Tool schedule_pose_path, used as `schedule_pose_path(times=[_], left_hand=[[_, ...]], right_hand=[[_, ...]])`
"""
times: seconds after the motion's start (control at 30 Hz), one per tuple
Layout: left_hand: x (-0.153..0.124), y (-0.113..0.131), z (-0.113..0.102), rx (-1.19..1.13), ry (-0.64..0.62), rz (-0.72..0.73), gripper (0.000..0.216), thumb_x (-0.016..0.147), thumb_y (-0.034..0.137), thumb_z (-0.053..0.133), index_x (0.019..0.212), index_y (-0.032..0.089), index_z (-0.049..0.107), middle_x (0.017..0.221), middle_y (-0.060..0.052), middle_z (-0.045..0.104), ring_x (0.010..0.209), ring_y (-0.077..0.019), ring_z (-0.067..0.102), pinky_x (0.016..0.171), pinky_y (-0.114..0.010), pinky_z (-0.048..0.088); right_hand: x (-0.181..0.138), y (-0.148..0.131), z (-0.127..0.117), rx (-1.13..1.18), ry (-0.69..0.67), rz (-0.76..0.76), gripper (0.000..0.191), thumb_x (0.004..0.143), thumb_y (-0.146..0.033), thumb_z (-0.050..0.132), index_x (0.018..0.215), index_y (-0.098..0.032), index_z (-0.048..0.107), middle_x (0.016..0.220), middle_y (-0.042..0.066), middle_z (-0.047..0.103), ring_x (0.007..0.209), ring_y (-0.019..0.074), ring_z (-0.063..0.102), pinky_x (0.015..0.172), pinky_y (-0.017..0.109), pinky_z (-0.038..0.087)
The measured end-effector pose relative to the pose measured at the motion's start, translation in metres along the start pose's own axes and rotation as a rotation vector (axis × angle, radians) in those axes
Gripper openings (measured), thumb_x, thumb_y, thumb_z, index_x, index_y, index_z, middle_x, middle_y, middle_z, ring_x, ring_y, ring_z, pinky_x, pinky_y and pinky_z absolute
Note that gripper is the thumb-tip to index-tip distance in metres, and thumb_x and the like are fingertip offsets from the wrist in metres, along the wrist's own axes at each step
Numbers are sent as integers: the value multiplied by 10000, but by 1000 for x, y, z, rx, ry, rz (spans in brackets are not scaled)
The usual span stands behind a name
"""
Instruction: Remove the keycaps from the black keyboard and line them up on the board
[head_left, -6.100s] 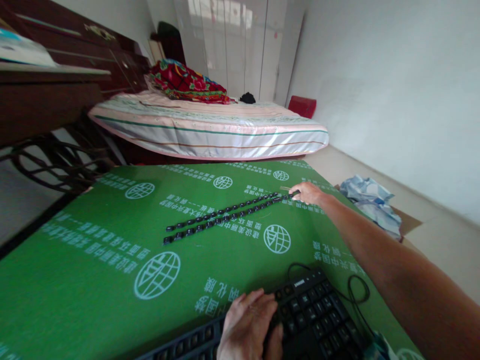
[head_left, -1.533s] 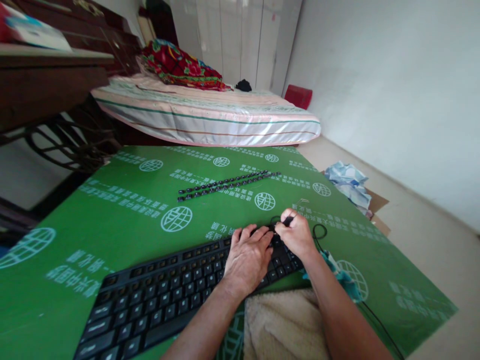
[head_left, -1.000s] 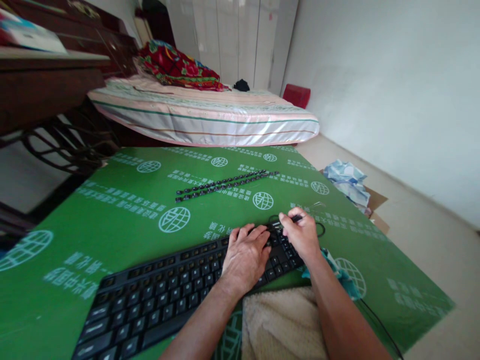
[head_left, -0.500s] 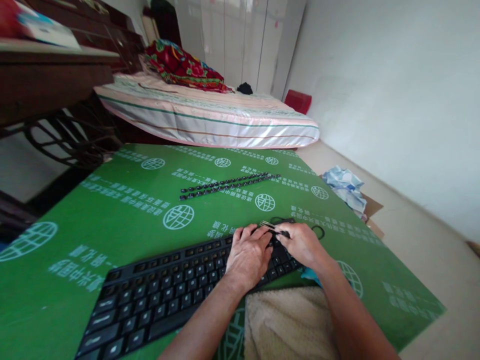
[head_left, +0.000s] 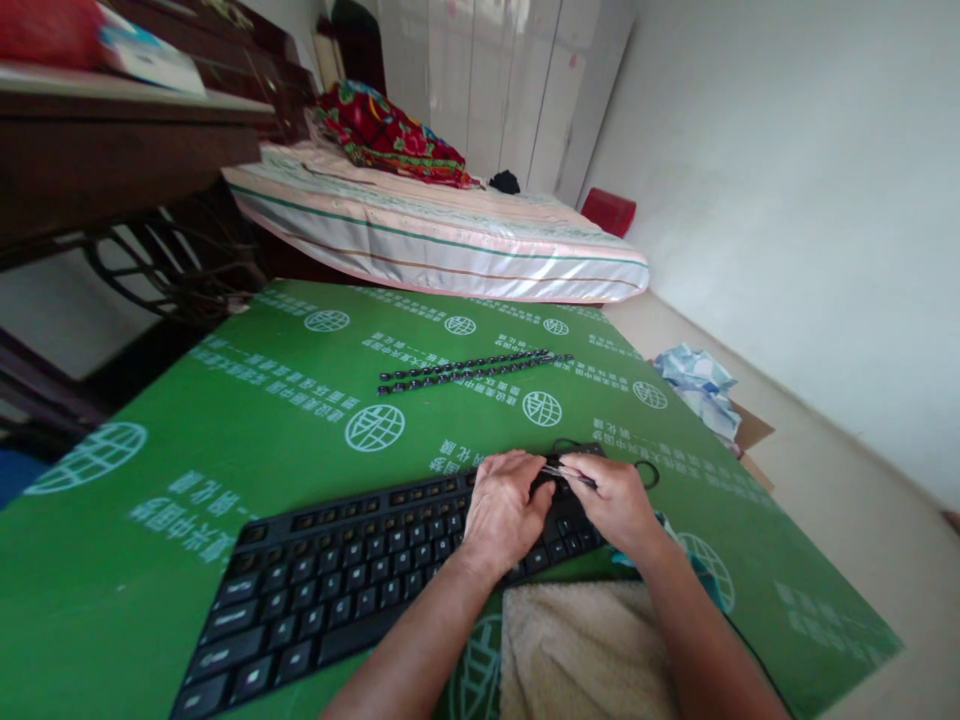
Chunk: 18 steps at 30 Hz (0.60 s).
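A black keyboard (head_left: 352, 575) lies at a slant on the green table, with its upper rows of keycaps off and the sockets bare. Over its right part my left hand (head_left: 504, 505) rests with bent fingers at the far edge, thumb close to the index finger. My right hand (head_left: 619, 500) pinches slim metal tweezers (head_left: 576, 475), whose tips point left toward my left fingertips and sit low at the keyboard's top rows. The exact contact of the tips is hidden by the fingers. Beyond the keyboard, removed keycaps (head_left: 465, 372) lie in two long rows.
The green printed table (head_left: 262, 430) reaches to a bed (head_left: 450, 240). A beige cloth (head_left: 585, 640) lies at the near edge, with a teal cloth (head_left: 701, 575) beside my right forearm. A cable loop (head_left: 651, 472) shows behind my right hand. Crumpled packaging (head_left: 697, 385) is on the floor at right.
The view has shifted slightly, so the scene sits further right. The tweezers are tilted lower and their prongs, plainly visible before, are now mostly between my two hands, which have drawn closer together.
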<state>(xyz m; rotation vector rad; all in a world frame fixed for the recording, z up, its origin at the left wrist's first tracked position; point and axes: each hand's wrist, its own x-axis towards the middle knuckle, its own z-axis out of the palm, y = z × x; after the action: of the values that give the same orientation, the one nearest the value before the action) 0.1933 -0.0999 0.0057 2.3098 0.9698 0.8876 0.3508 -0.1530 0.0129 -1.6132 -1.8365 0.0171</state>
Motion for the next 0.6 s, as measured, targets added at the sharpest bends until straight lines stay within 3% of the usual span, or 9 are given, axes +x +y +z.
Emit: schedule_pose_path(times=[0.13, 0.27, 0.43, 0.6], left_hand=[[1, -1, -3, -332, 111, -119, 193, 760, 211, 578, 919, 174, 681, 927, -65, 707, 914, -217, 620, 868, -366, 454], [0, 0, -12, -779, 64, -266, 156, 745, 239, 607, 839, 163, 705, 841, -38, 725, 786, -181, 652, 765, -291, 505], [0, 1, -21, -1130, 5, -427, 117, 685, 217, 685, 777, 151, 714, 725, -7, 721, 660, -130, 635, 690, -233, 498], [3, -1, -23, -1271, -14, -475, 153, 631, 209, 735, 767, 142, 710, 722, -14, 719, 655, -130, 635, 713, -251, 493]], right_hand=[[-6, -8, 3, 4, 138, -176, 208, 856, -163, 495, 994, -167, 650, 804, 61, 701, 709, 145, 655, 693, 238, 508], [-6, -17, 5, -69, 195, -275, 204, 848, -133, 517, 997, -144, 656, 705, 62, 677, 617, 136, 633, 616, 233, 504], [-4, -23, 7, -65, 177, -270, 187, 860, -162, 516, 965, -163, 671, 661, 44, 669, 562, 122, 619, 570, 221, 493], [-4, -26, 9, -31, 198, -195, 215, 862, -232, 531, 1039, -188, 645, 819, 60, 715, 667, 143, 672, 626, 216, 526]])
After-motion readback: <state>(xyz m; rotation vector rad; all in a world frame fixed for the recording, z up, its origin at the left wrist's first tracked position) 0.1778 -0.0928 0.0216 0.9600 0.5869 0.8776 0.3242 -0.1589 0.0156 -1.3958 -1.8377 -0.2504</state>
